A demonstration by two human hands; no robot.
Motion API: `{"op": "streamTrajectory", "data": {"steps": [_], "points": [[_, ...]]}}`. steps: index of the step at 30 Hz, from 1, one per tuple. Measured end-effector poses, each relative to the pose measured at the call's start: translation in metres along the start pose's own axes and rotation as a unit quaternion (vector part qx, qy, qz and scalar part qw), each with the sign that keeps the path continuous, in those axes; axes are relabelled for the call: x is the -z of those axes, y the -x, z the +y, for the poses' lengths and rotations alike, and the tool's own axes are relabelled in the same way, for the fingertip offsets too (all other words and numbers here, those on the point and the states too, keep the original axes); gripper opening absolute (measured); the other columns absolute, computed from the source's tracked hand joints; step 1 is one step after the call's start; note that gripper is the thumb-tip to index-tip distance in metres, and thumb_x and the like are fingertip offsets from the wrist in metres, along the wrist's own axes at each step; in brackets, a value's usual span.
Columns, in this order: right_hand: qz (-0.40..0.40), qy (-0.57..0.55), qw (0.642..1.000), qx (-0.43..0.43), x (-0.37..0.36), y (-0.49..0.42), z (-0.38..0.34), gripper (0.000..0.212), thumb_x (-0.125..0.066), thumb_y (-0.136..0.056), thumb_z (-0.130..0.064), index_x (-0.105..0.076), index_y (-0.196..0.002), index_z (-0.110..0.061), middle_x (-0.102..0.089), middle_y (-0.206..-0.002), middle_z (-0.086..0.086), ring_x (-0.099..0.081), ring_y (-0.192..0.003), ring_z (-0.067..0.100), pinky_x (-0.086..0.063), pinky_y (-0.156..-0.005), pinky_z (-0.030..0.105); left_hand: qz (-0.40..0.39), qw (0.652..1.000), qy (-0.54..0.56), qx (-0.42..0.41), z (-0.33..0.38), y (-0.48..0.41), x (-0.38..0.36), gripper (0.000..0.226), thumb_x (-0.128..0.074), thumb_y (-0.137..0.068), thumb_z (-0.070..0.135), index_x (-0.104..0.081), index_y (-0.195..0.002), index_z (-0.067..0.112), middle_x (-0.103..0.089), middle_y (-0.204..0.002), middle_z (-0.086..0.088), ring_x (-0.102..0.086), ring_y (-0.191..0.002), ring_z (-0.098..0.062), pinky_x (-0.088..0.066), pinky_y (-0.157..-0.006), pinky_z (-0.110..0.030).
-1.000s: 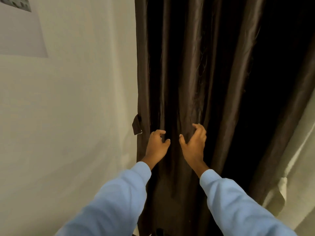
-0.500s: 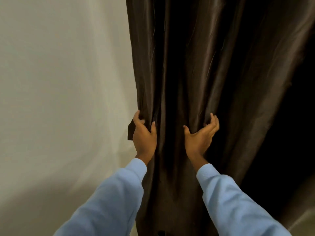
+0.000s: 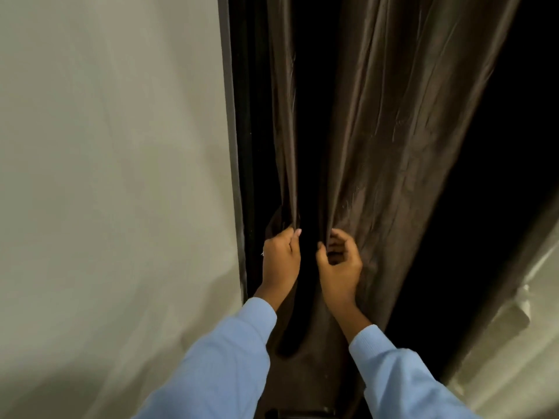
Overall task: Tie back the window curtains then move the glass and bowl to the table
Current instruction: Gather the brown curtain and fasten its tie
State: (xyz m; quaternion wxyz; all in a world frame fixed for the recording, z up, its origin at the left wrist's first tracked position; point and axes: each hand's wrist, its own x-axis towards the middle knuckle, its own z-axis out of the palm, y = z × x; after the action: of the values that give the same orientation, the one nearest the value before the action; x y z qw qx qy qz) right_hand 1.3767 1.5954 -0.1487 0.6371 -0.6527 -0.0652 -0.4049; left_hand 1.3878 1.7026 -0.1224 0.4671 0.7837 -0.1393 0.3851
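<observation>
A dark brown, shiny curtain (image 3: 393,122) hangs in long folds down the middle and right of the view. My left hand (image 3: 279,260) grips a bunched fold of it near its left edge. My right hand (image 3: 340,263) is close beside it, fingers curled round another fold of the same curtain. Both sleeves are light blue. The tie-back strap, the glass and the bowl are out of view.
A plain pale wall (image 3: 106,176) fills the left half. A lighter, cream-coloured cloth (image 3: 514,343) shows at the lower right behind the brown curtain. Deep shadow lies between the folds.
Both hands have drawn closer together and gathered the curtain folds into a tighter bunch. The small strap seen by the left hand earlier is no longer visible.
</observation>
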Motion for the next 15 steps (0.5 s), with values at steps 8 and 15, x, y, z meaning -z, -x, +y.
{"op": "streamTrajectory", "data": {"steps": [8, 15], "points": [[-0.032, 0.048, 0.998, -0.004, 0.003, 0.028, 0.002, 0.015, -0.069, -0.087, 0.000, -0.066, -0.094, -0.012, -0.063, -0.089, 0.002, -0.064, -0.079, 0.014, -0.053, -0.071, 0.027, -0.054, 0.994, 0.096, 0.014, 0.021, 0.027, -0.003, 0.024, -0.050, -0.098, 0.015, -0.068, -0.089, 0.004, -0.067, -0.071, -0.001, -0.065, -0.069, 0.000, -0.051, -0.063, -0.010], [-0.054, 0.039, 0.998, 0.000, 0.018, 0.028, -0.007, 0.013, -0.069, -0.084, 0.005, -0.068, -0.083, -0.008, -0.061, -0.084, 0.008, -0.059, -0.072, 0.007, -0.047, -0.064, 0.015, -0.074, 0.995, 0.070, 0.012, 0.043, 0.038, -0.006, 0.032, -0.045, -0.100, 0.020, -0.061, -0.078, 0.004, -0.056, -0.061, 0.004, -0.059, -0.059, -0.002, -0.048, -0.059, -0.010]]}}
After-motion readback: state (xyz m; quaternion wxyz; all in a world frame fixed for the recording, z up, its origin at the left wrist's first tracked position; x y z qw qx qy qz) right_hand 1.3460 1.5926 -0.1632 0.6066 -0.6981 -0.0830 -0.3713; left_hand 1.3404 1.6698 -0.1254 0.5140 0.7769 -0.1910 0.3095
